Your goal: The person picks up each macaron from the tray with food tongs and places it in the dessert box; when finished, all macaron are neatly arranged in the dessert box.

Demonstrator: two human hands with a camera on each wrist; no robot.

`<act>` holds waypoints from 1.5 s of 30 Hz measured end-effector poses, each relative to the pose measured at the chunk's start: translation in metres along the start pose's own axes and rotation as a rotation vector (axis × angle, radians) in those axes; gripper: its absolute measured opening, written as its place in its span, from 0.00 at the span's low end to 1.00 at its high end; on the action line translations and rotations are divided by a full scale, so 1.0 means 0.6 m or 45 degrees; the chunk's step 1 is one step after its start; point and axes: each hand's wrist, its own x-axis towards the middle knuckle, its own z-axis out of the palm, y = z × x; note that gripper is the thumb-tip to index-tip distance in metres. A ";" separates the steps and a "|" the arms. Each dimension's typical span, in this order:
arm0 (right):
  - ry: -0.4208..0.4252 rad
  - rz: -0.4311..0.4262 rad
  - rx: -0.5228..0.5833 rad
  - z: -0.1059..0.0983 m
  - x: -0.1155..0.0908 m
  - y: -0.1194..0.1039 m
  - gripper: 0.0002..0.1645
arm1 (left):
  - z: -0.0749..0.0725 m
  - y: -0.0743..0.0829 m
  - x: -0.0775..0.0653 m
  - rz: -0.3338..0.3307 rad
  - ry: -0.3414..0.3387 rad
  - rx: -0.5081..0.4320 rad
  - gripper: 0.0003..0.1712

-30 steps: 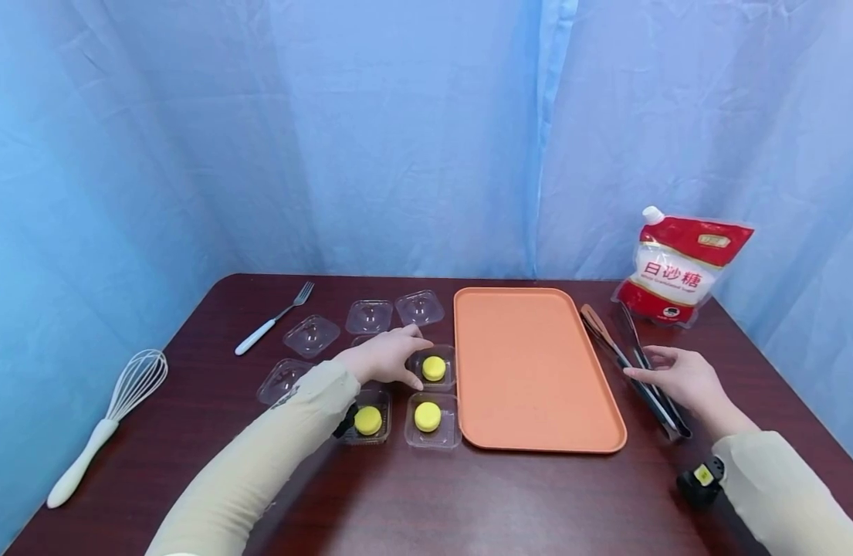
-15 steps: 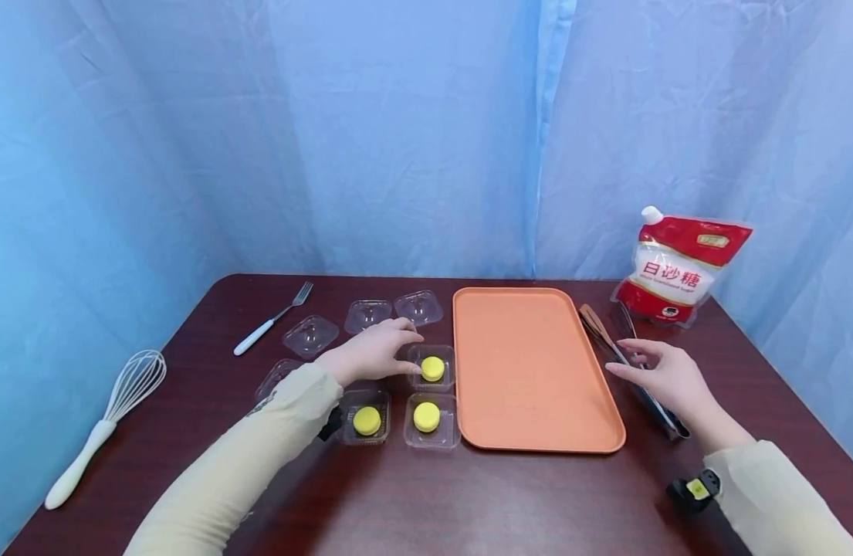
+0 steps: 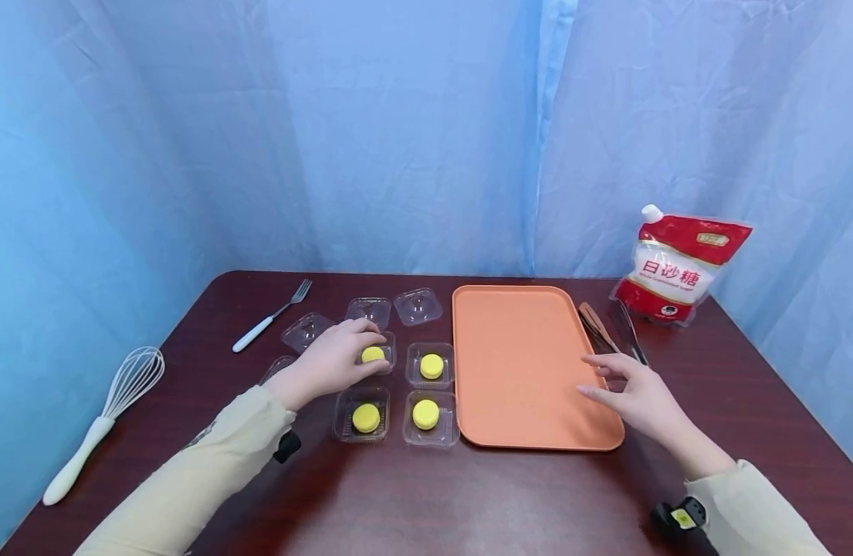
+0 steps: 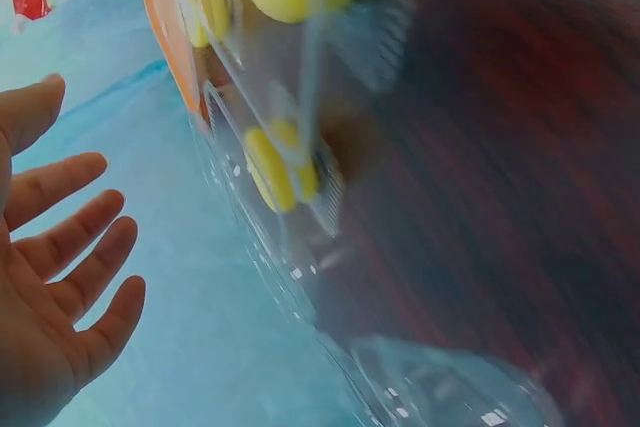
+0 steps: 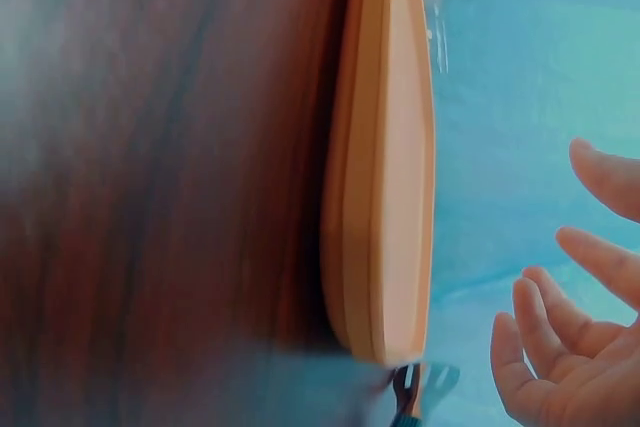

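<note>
My left hand (image 3: 332, 361) hovers by the back-left clear plastic box (image 3: 387, 340), its fingers spread and holding nothing. A yellow macaron-like round (image 3: 373, 354) sits in that box, partly behind the fingers. Three more clear boxes beside it each hold a yellow round: one at the back right (image 3: 431, 366), one at the front left (image 3: 366, 418), one at the front right (image 3: 425, 415). My right hand (image 3: 638, 394), fingers apart and nothing in them, is over the right edge of the orange tray (image 3: 530, 371). The left wrist view shows the left palm (image 4: 40, 297) with loosely extended fingers.
Clear domed lids (image 3: 418, 306) lie behind and left of the boxes. A fork (image 3: 272, 316) and a white whisk (image 3: 106, 421) lie at the left. Tongs (image 3: 631, 332) and a brown-handled utensil (image 3: 597, 324) lie right of the tray, near a red sugar bag (image 3: 679, 266).
My left hand has moved left, off the back-right box toward the back-left one, uncovering the boxes. My right hand has shifted left from the tongs to above the tray's edge.
</note>
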 end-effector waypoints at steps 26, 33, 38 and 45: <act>0.028 -0.250 0.027 0.050 -0.005 -0.037 0.26 | -0.003 -0.068 -0.139 -0.136 0.039 0.117 0.27; 0.017 -0.252 0.017 0.055 -0.003 -0.040 0.26 | -0.009 -0.079 -0.173 -0.153 0.025 0.113 0.28; 0.029 -0.284 0.018 0.059 -0.003 -0.047 0.25 | -0.008 -0.085 -0.185 -0.155 0.006 0.099 0.28; 0.007 -0.331 0.039 0.065 0.000 -0.063 0.24 | 0.000 -0.089 -0.191 -0.197 -0.045 0.042 0.29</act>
